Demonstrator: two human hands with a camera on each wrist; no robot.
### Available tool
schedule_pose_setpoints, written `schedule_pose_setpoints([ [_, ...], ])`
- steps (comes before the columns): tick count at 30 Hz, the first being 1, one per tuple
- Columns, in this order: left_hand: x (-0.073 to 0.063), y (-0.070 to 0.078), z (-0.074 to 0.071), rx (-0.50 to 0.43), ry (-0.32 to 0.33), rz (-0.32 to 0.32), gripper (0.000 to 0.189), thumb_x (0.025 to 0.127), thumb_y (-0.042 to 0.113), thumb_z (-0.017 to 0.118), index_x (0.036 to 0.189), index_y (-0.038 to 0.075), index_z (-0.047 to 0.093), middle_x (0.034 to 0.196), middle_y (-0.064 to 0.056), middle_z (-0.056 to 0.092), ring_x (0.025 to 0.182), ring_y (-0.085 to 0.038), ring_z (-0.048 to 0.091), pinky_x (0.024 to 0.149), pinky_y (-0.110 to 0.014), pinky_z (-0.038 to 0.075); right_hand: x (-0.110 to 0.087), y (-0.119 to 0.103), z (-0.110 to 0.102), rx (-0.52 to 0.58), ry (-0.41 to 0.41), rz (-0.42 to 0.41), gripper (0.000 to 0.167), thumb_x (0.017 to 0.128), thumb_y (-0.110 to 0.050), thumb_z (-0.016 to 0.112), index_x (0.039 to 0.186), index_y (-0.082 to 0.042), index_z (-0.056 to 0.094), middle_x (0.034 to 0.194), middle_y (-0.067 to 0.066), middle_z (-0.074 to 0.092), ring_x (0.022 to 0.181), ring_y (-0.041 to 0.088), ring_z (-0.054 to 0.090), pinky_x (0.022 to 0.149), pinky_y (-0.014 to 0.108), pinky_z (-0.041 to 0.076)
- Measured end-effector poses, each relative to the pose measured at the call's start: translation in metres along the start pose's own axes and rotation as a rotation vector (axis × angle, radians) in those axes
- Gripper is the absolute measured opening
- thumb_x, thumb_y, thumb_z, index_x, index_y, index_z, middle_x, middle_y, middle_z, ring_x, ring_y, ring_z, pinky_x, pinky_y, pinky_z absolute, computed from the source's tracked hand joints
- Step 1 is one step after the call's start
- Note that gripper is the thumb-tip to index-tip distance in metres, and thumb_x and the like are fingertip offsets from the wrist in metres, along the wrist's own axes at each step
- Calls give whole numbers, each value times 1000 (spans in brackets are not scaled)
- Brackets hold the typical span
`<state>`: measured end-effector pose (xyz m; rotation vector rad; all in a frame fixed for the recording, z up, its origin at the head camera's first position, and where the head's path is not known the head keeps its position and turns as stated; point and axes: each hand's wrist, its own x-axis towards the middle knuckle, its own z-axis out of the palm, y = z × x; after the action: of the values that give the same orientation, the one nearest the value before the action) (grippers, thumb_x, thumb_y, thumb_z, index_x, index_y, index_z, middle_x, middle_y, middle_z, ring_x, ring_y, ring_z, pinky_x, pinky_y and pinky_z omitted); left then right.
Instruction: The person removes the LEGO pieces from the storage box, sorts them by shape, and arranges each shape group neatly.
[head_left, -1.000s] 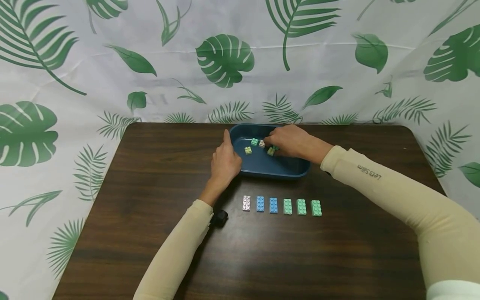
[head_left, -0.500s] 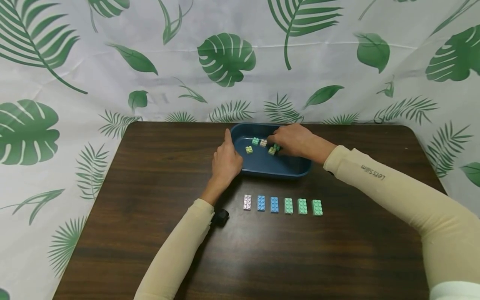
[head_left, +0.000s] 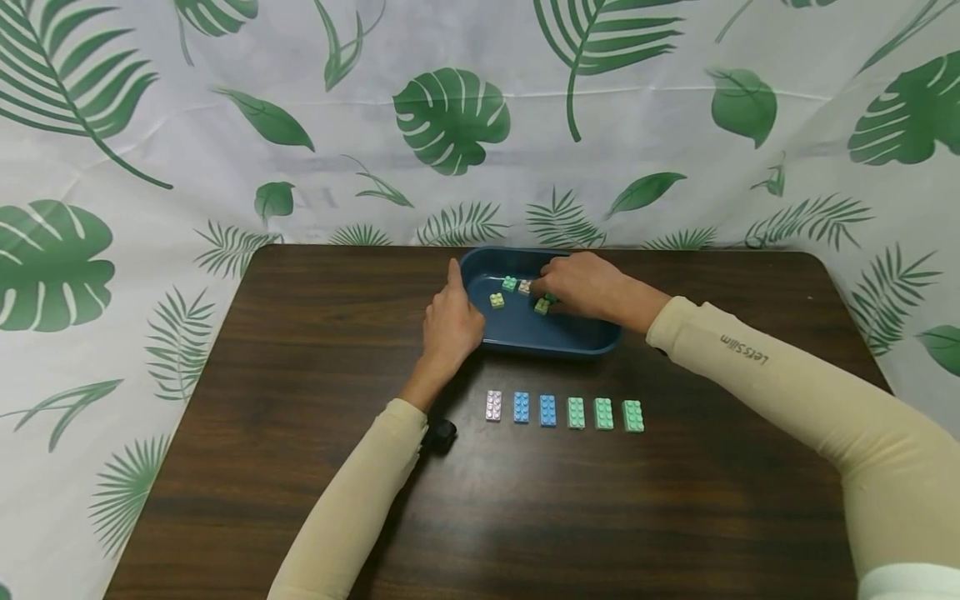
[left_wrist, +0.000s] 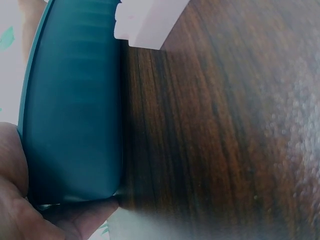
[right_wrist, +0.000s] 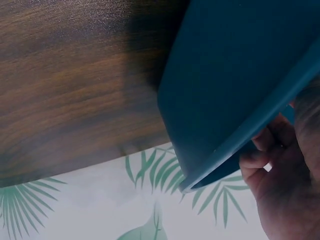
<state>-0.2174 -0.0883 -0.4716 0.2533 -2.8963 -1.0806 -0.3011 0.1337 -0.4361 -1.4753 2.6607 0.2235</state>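
A dark blue tray stands near the table's back edge. My left hand holds its left end, index finger straight along the outside and thumb at the rim. In the left wrist view, the left hand wraps round that corner. My right hand reaches into the tray, fingers bent down beside an olive-green toy brick and a darker green brick. The fingertips are hidden, so any grip is unclear. Also in the tray lie a yellow brick, a mint brick and a pale beige brick.
In front of the tray, larger bricks stand in a row on the wooden table: a pale pink brick, blue bricks and mint-green bricks. A leaf-patterned cloth hangs behind the table.
My right hand's fingers shift slightly among the bricks in the tray, a little right and then back left. The left hand and the row of bricks stay in place.
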Motion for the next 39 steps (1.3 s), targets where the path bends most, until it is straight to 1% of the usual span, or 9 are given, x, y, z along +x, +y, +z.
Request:
schedule_pose_setpoints([
  [3, -2, 0, 0, 4, -1, -9, 78, 101, 6, 49, 172, 15, 15, 127, -14, 71, 77, -35, 67, 71, -50, 51, -1, -2, -1, 4, 10, -16, 26, 88, -26, 87, 113, -22, 80, 105, 5, 77, 97, 25, 72, 73, 41, 61],
  [5, -3, 0, -1, 7, -2, -12, 79, 101, 6, 49, 172, 15, 15, 125, -13, 71, 78, -35, 67, 71, -50, 51, -2, -4, -1, 2, 9, -21, 25, 88, -27, 86, 112, -22, 80, 102, 5, 76, 94, 24, 71, 71, 40, 60],
  [9, -5, 0, -1, 0, -2, -5, 79, 100, 6, 49, 171, 14, 15, 120, -14, 71, 79, -36, 68, 72, -50, 51, -6, -7, -3, -15, 4, -12, 27, 89, -29, 86, 114, -22, 80, 101, 5, 75, 93, 24, 70, 72, 40, 59],
  [14, -6, -1, 0, -4, 5, -2, 79, 100, 5, 49, 171, 14, 16, 124, -15, 71, 86, -38, 70, 77, -53, 54, -10, -8, -4, -36, 8, -7, 30, 89, -32, 85, 117, -22, 78, 98, 5, 72, 89, 24, 66, 69, 40, 57],
  [20, -4, -1, 0, 3, 12, 4, 79, 100, 5, 49, 171, 13, 16, 112, -14, 72, 80, -35, 68, 73, -51, 53, -17, -12, -11, -46, 42, -8, 28, 91, -35, 83, 114, -20, 78, 91, 4, 69, 83, 22, 62, 64, 38, 53],
  [27, -1, -1, 1, 11, 13, 12, 79, 99, 6, 50, 171, 13, 16, 108, -14, 72, 78, -35, 67, 72, -51, 52, -33, -30, -23, -47, 138, -10, 33, 94, -36, 81, 117, -14, 77, 91, 6, 70, 80, 22, 64, 62, 36, 53],
  [33, 0, 0, 0, 11, 16, 22, 79, 99, 5, 50, 171, 11, 17, 109, -15, 73, 86, -40, 70, 76, -53, 55, -44, -52, -31, -73, 242, 27, 33, 95, -39, 80, 112, -11, 74, 88, 5, 69, 79, 21, 64, 56, 34, 50],
  [36, 1, 0, 0, 16, 15, 18, 79, 99, 6, 50, 171, 11, 16, 112, -15, 73, 89, -41, 71, 78, -54, 55, -50, -65, -35, -97, 325, 4, 33, 94, -40, 80, 108, -11, 72, 89, 5, 69, 78, 20, 64, 56, 33, 51],
  [39, 0, 1, 0, 20, 11, 16, 80, 99, 6, 50, 171, 11, 15, 112, -15, 73, 87, -40, 71, 78, -54, 55, -57, -82, -38, -115, 387, -20, 33, 94, -42, 79, 107, -12, 71, 91, 3, 69, 79, 18, 66, 59, 32, 55],
])
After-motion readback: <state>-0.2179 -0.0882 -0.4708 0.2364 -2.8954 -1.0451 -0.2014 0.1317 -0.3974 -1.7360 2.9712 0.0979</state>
